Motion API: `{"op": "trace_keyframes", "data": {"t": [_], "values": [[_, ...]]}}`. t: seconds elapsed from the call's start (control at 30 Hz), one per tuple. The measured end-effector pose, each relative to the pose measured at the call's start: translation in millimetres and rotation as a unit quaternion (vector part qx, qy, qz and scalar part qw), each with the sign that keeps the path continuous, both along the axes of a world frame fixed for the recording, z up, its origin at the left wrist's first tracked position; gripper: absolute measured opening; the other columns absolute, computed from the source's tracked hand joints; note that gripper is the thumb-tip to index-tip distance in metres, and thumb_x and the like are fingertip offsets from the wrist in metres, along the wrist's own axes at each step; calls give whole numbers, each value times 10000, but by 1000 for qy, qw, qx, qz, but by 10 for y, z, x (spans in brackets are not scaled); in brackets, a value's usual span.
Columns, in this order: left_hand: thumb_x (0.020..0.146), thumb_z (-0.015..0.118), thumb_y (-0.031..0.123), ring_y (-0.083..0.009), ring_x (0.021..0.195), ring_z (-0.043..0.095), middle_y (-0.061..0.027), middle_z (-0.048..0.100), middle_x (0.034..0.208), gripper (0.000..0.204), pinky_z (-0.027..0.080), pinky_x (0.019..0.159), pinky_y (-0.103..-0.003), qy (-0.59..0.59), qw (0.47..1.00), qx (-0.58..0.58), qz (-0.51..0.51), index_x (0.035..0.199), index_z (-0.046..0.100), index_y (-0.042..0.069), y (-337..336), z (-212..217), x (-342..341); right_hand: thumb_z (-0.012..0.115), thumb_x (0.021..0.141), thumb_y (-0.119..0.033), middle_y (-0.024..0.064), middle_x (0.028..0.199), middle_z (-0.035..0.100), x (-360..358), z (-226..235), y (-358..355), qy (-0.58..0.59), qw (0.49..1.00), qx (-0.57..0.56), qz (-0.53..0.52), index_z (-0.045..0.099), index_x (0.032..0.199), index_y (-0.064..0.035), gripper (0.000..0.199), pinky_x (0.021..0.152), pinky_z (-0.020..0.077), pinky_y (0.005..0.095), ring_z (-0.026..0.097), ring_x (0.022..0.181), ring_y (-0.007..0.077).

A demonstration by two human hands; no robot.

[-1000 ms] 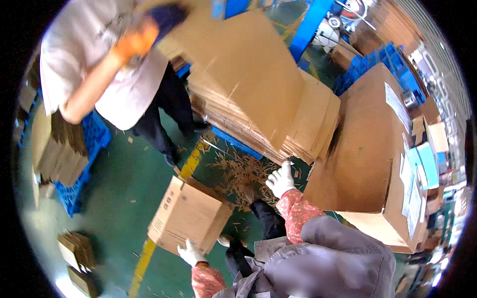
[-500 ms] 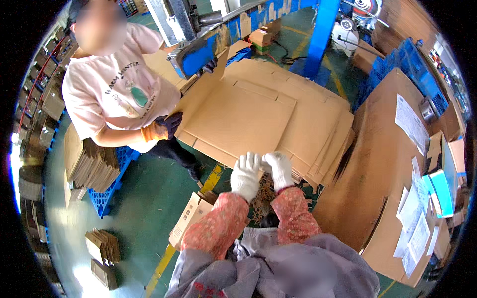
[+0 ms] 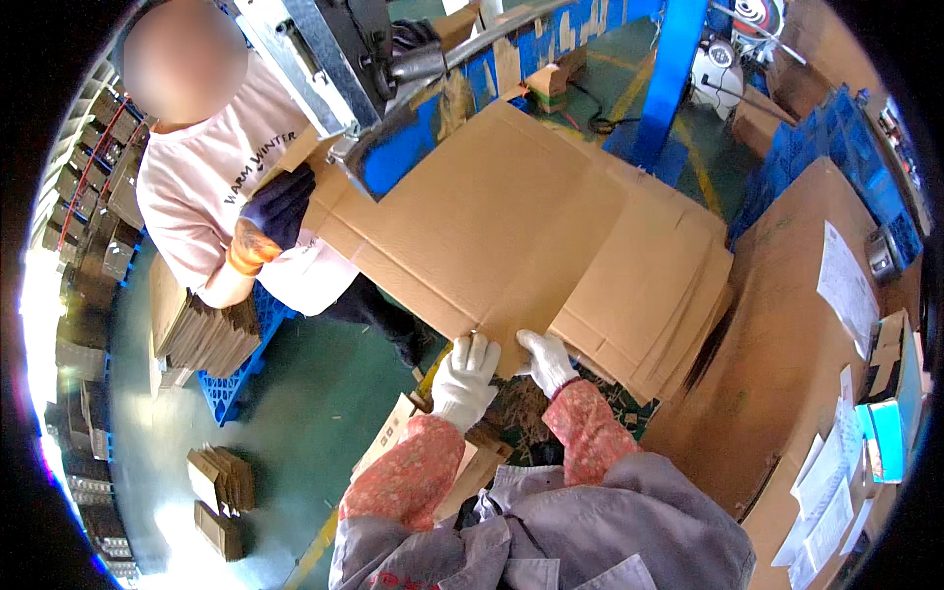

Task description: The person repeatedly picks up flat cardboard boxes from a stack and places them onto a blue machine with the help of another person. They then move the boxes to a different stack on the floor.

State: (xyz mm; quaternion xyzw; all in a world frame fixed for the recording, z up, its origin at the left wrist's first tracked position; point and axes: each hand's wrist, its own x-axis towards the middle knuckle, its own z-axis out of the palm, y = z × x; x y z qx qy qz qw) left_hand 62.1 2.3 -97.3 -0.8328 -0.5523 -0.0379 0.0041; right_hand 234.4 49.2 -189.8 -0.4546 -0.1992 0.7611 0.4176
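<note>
A large brown cardboard sheet (image 3: 462,226) lies over a stack of flat cardboard (image 3: 639,285) in front of me. At its near edge my left hand (image 3: 465,382), in a white glove, has its fingers closed on the cardboard. My right hand (image 3: 547,362), gloved alike, grips the same edge a little to the right, its thumb side toward the left hand. Across from me a co-worker's dark-gloved hand (image 3: 280,208) is by the sheet's left end, holding a cardboard piece. That person's other glove (image 3: 415,37) shows partly behind the machine head.
A metal and blue machine head (image 3: 334,79) overhangs the sheet's far left, near a blue post (image 3: 674,79). To my right stands a large cardboard surface (image 3: 757,324) with papers. Bundled cardboard (image 3: 202,329) rests on a blue pallet at left; smaller bundles (image 3: 221,482) lie on the floor.
My hands have moved apart, and the left now grips the sheet's edge farther left. The cardboard sheet has shifted toward the machine head. The co-worker's near hand has risen, and the view has tilted.
</note>
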Motion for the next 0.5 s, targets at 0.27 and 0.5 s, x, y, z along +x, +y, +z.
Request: {"op": "trace_keyframes", "data": {"t": [0.27, 0.5], "values": [[772, 734, 157, -258, 757, 693, -86, 679, 864, 388, 557, 598, -361, -289, 949, 124, -9, 1148, 686, 78, -232, 1904, -101, 695, 942, -291, 88, 1057, 727, 933, 2071, 294, -142, 859, 469, -146, 700, 1156, -3, 359, 869, 537, 380, 673, 1005, 211], [968, 653, 218, -196, 998, 713, -86, 698, 1149, 438, 616, 823, -353, -887, 443, -103, 79, 1347, 539, 30, 125, 2707, -230, 716, 934, -398, 126, 1421, 569, 1844, 3641, 2721, -347, 772, 488, -214, 543, 1401, 39, 662, 1057, 443, 338, 543, 1281, 254]]}}
